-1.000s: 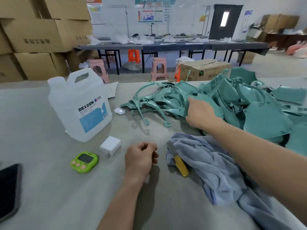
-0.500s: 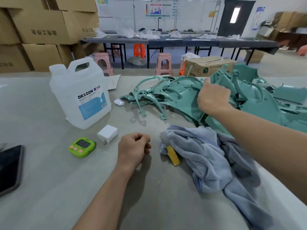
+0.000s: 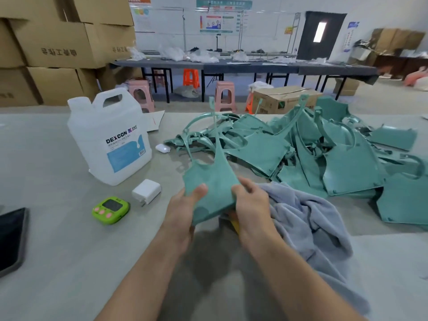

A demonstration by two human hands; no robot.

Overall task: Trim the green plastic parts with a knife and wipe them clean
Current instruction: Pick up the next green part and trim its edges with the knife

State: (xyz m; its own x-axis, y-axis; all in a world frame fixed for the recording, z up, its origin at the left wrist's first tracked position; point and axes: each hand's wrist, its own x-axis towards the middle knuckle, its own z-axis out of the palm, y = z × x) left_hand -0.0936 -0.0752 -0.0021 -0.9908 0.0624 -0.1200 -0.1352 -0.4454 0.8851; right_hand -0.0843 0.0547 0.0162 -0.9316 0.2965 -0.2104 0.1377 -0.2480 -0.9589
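A green plastic part (image 3: 212,181) with a long thin sprue rising from it is held above the table in front of me. My left hand (image 3: 185,212) grips its lower left edge, thumb on top. Its right edge is held by my right hand (image 3: 251,206), fingers curled round it. A big pile of green plastic parts (image 3: 324,158) lies behind and to the right. The grey-blue cloth (image 3: 308,218) lies crumpled to the right of my hands. A sliver of the yellow knife handle (image 3: 235,224) shows under my right hand.
A white DEXCON jug (image 3: 108,137) stands at the left. Near it lie a white charger (image 3: 146,191), a green timer (image 3: 110,210), a white earbud case (image 3: 162,148) and a dark tablet (image 3: 11,237) at the left edge. Cardboard boxes and stools stand beyond the table.
My right hand has pulled one green part out of the pile toward me. My left hand has lifted off the table and taken hold of the same part.
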